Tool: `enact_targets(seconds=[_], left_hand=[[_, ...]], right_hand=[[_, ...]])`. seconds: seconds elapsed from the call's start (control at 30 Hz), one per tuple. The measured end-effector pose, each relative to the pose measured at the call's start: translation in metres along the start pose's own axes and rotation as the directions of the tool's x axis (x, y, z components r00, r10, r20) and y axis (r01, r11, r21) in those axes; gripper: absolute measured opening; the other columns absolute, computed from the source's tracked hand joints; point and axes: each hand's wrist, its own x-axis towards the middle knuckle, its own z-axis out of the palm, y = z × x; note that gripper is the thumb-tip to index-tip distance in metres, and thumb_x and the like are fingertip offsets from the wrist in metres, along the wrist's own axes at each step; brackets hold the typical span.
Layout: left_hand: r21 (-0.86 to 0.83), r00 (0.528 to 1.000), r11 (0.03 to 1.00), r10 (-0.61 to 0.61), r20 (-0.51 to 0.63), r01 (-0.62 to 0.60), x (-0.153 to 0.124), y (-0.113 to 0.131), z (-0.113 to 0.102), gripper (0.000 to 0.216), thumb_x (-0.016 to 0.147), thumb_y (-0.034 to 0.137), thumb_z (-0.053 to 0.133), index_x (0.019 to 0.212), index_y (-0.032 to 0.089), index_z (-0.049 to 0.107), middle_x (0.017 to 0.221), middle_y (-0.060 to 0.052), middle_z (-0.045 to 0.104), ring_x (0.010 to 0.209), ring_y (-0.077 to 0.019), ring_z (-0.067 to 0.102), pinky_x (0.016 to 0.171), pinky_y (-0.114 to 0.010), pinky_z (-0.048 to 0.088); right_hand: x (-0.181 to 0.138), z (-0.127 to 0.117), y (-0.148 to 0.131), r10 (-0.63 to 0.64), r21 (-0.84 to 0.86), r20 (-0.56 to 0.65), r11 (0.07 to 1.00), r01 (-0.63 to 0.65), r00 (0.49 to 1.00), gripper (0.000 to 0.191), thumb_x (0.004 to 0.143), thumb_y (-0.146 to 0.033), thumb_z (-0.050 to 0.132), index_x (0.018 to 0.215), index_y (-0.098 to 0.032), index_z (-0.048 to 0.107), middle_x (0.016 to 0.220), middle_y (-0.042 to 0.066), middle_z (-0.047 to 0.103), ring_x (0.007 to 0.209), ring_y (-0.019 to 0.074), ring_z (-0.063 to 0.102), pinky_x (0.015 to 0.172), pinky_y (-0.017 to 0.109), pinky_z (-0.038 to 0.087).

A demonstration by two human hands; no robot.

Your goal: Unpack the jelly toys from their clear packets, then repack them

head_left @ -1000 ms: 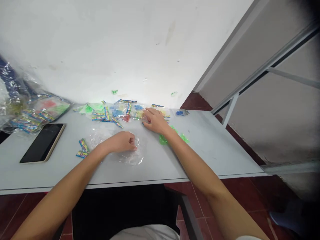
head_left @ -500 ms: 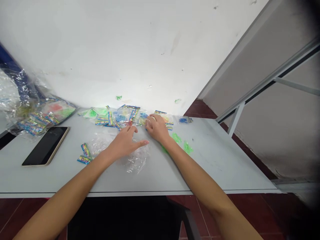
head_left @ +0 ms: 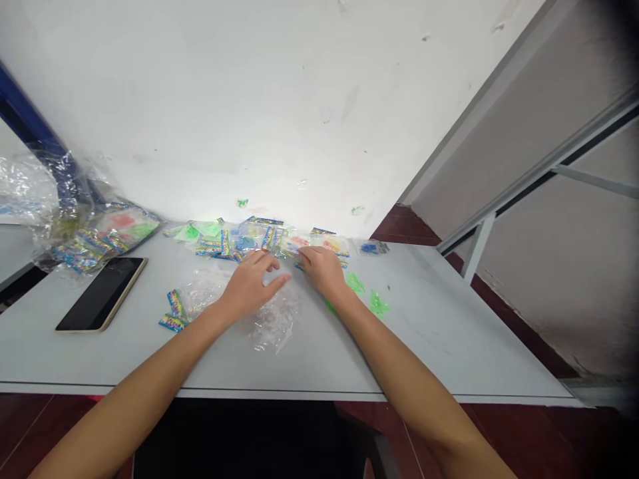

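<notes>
Over the tabletop (head_left: pixel 429 346), my left hand (head_left: pixel 252 281) hung half-open, empty; my right hand (head_left: pixel 322 269) curled at a red-filled packet (head_left: pixel 297 242) (grip unclear).

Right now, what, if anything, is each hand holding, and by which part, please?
The left hand seemingly holds nothing; whether the right hand grips the reddish packet is unclear.

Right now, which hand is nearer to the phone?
Left: the left hand is right of the phone, beside clear plastic; the right hand is farther right, at the packets.
</notes>
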Motion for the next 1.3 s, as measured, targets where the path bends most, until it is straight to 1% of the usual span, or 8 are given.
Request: enact_targets(seconds=[0.13,0.23,0.33,0.43,0.6,0.77,1.13,1.3], left_hand=[[-0.493,0.901,0.824,-0.402,-0.162,0.279,0.011,0.003,-0.008,0.038,0.089,0.056,0.052,0.084,0.019,0.057,0.080,-0.004,0.062,0.077,-0.0176,0.059,0.076,-0.033,0.048],[-0.821,0.822,0.454,-0.568,0.033,0.347,0.021,0.000,-0.018,0.048,0.082,0.064,0.058,0.090,0.017,0.060,0.088,-0.007,0.066,0.083,-0.0187,0.064,0.079,-0.033,0.050],[-0.858,0.850,0.264,-0.431,0.304,0.440,0.023,-0.002,-0.030,0.049,0.077,0.061,0.067,0.093,0.015,0.067,0.093,-0.010,0.069,0.085,-0.0196,0.065,0.081,-0.033,0.050],[-0.802,0.839,0.276,-0.312,0.446,0.530,0.019,0.000,-0.035,0.037,0.072,0.046,0.078,0.090,0.015,0.072,0.090,-0.008,0.071,0.080,-0.0190,0.065,0.072,-0.031,0.049],[-0.824,0.830,0.248,-0.396,0.393,0.509,0.013,0.000,-0.026,0.028,0.069,0.038,0.082,0.080,0.015,0.072,0.081,-0.005,0.071,0.074,-0.0152,0.064,0.069,-0.027,0.049],[-0.859,0.856,0.226,-0.371,0.359,0.459,0.014,-0.007,-0.017,0.033,0.070,0.038,0.081,0.094,0.015,0.074,0.089,-0.007,0.073,0.081,-0.0170,0.066,0.081,-0.031,0.050],[-0.797,0.887,0.407,-0.319,0.333,0.446,0.012,-0.008,-0.016,0.037,0.073,0.046,0.076,0.096,0.017,0.073,0.098,-0.008,0.071,0.088,-0.0207,0.064,0.074,-0.032,0.051],[-0.737,0.905,0.528,-0.295,0.307,0.422,0.013,-0.005,-0.017,0.040,0.076,0.054,0.070,0.095,0.019,0.074,0.101,-0.008,0.071,0.083,-0.0199,0.066,0.070,-0.029,0.048]], right_hand=[[-0.004,-0.013,-0.001,-0.135,0.076,-0.431,0.980,0.185,0.892,0.027,0.094,-0.014,0.047,0.099,-0.025,0.071,0.118,0.008,0.069,0.108,0.0222,0.062,0.091,0.039,0.049],[-0.010,-0.026,-0.016,-0.233,0.085,-0.579,0.936,0.342,0.781,0.025,0.092,-0.014,0.053,0.098,-0.030,0.072,0.123,0.007,0.066,0.112,0.0215,0.060,0.092,0.041,0.051],[-0.017,-0.032,-0.036,-0.271,0.102,-0.615,0.904,0.415,0.740,0.027,0.090,-0.013,0.058,0.100,-0.034,0.071,0.131,0.005,0.061,0.117,0.0229,0.057,0.095,0.044,0.050],[-0.023,-0.031,-0.051,-0.306,0.130,-0.557,0.886,0.445,0.772,0.031,0.088,-0.013,0.057,0.104,-0.036,0.070,0.141,0.002,0.054,0.123,0.0252,0.054,0.097,0.047,0.049],[-0.027,-0.024,-0.056,-0.333,0.196,-0.461,0.866,0.460,0.823,0.042,0.086,-0.015,0.047,0.122,-0.030,0.063,0.158,0.004,0.032,0.137,0.0301,0.041,0.104,0.055,0.042],[-0.028,-0.023,-0.057,-0.229,0.159,-0.342,0.942,0.296,0.912,0.048,0.092,-0.029,0.047,0.140,-0.029,0.047,0.162,0.007,0.019,0.144,0.0326,0.029,0.110,0.058,0.033],[-0.026,-0.013,-0.050,-0.042,0.212,-0.343,0.970,0.121,0.938,0.029,0.097,-0.036,0.048,0.119,-0.026,0.062,0.151,0.013,0.039,0.137,0.0312,0.039,0.110,0.060,0.030],[-0.024,-0.022,-0.050,0.069,0.493,-0.246,0.868,0.063,0.967,0.023,0.090,-0.036,0.058,0.108,-0.026,0.070,0.147,0.012,0.046,0.135,0.0299,0.044,0.108,0.054,0.037]])
